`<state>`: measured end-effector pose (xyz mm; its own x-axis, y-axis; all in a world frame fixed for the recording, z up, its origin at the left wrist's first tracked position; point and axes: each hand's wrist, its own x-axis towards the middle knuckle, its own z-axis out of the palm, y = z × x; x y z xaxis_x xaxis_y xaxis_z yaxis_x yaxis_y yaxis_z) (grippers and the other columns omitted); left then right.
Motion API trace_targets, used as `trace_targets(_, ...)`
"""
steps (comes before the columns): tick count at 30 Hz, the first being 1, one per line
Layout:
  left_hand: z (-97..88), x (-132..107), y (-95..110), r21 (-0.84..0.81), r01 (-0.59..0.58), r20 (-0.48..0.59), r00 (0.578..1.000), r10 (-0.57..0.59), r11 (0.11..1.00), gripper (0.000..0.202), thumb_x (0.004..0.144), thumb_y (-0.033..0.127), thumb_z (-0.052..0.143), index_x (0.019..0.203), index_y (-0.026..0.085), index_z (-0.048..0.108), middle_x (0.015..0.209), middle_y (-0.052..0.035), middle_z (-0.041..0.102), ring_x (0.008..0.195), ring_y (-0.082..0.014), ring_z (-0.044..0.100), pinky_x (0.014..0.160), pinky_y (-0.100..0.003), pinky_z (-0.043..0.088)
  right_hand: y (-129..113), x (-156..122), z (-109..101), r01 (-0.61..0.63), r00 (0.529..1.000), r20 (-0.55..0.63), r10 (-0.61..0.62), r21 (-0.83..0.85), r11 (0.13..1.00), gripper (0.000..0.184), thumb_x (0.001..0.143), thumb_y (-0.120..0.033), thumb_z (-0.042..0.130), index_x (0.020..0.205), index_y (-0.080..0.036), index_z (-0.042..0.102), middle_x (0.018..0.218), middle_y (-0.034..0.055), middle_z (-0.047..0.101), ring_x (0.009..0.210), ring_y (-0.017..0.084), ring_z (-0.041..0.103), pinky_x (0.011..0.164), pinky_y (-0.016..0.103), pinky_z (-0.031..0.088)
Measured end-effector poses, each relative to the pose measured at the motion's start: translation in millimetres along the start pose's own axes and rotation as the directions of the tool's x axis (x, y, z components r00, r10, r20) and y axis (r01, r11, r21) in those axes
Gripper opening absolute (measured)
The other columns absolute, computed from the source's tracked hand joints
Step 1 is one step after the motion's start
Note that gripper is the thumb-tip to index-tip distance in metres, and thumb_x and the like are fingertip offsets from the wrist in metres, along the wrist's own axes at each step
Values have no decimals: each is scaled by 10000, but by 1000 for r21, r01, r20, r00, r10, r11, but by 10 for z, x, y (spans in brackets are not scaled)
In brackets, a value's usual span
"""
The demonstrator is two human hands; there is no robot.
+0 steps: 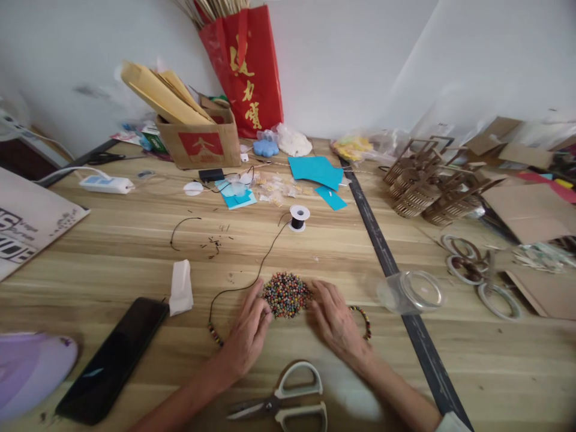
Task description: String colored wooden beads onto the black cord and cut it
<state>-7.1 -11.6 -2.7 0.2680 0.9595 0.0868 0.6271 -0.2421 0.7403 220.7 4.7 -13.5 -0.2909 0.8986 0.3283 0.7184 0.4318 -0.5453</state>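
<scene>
A pile of small multicoloured beads (287, 295) lies on the wooden table between my two hands. My left hand (249, 327) rests along the pile's left side, fingers stretched out and touching its edge. On the other side, my right hand (332, 315) lies flat with fingers spread, the tips at the beads. Black cord (243, 289) runs from a white spool (298, 218) past my left hand to a short strung row of beads (215, 333), partly hidden by that hand. A beaded bracelet (366, 321) shows beside my right wrist.
Scissors (276, 403) lie near the front edge. A black phone (114, 360) and folded white paper (180, 288) are at left. To the right, a clear plastic jar (410, 292) lies on its side, with tape rolls (465, 261) and small woven baskets (418, 186) beyond.
</scene>
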Motion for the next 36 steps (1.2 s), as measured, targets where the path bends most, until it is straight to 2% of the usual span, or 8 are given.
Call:
trace_targets(5, -31, -90, 70, -42, 36, 44, 998, -35, 998, 172, 934, 179, 374, 838, 212, 513, 1510, -128, 353, 1442, -259, 220, 1115, -449, 332, 11, -48, -67, 13, 998, 61, -7, -107, 994, 382, 934, -158, 420, 1314, -188, 446, 1142, 136, 590, 1033, 273, 585, 903, 459, 530)
trace_targets(11, 26, -87, 118, -121, 89, 71, 994, -81, 989, 166, 943, 231, 368, 845, 219, 501, 1520, -123, 340, 1451, -248, 191, 1128, -440, 307, -23, 15, -43, 27, 996, 85, -26, -9, 1000, 385, 872, -102, 482, 1246, -195, 484, 1127, 125, 589, 1037, 264, 599, 891, 428, 549)
trace_targets(17, 125, -51, 126, -172, 71, 57, 996, -62, 983, 165, 950, 250, 364, 876, 206, 505, 1577, -125, 195, 1450, -260, 191, 1132, -448, 291, -51, 81, -39, 19, 992, 126, -31, 99, 995, 315, 871, -40, 440, 1129, -202, 520, 1043, 104, 601, 971, 237, 624, 853, 384, 562)
trace_targets(21, 112, -57, 136, -204, 70, 29, 997, -65, 977, 159, 946, 243, 371, 863, 207, 502, 1556, -133, 258, 1439, -257, 227, 1130, -454, 292, -102, 95, -75, 25, 987, 154, -38, 85, 996, 242, 913, -102, 458, 1124, -202, 521, 1032, 103, 592, 947, 230, 620, 827, 375, 564)
trace_targets(24, 51, -53, 130, -233, 95, 19, 995, -93, 968, 155, 940, 262, 390, 857, 215, 513, 1527, -111, 331, 1409, -249, 296, 1129, -437, 298, -188, 116, -86, 129, 979, 150, -138, 67, 989, 218, 940, -156, 465, 1145, -199, 523, 1061, 111, 585, 990, 234, 592, 866, 395, 540)
trace_targets(29, -64, 5, 97, -313, 152, -40, 984, -173, 937, 166, 930, 318, 417, 838, 216, 511, 1415, -98, 474, 1312, -246, 424, 1100, -416, 330, -393, 209, 16, 394, 893, 215, -396, 55, 917, 163, 959, -188, 464, 1089, -177, 562, 1005, 105, 598, 971, 230, 550, 847, 404, 505)
trace_targets(33, -111, 59, 57, -354, 207, -64, 967, -245, 912, 178, 934, 336, 401, 868, 211, 509, 1314, -110, 545, 1236, -232, 481, 1055, -395, 365, -487, 291, 178, 528, 798, 289, -528, 85, 845, 123, 955, -243, 503, 997, -171, 593, 1019, 98, 591, 1044, 231, 498, 900, 397, 471)
trace_targets(36, -121, 77, 30, -369, 223, -75, 961, -268, 902, 176, 930, 342, 405, 890, 210, 515, 1264, -103, 574, 1180, -218, 519, 1002, -356, 408, -462, 326, 291, 599, 754, 280, -594, 80, 797, 123, 962, -212, 491, 970, -175, 608, 998, 80, 601, 1059, 223, 482, 925, 384, 455)
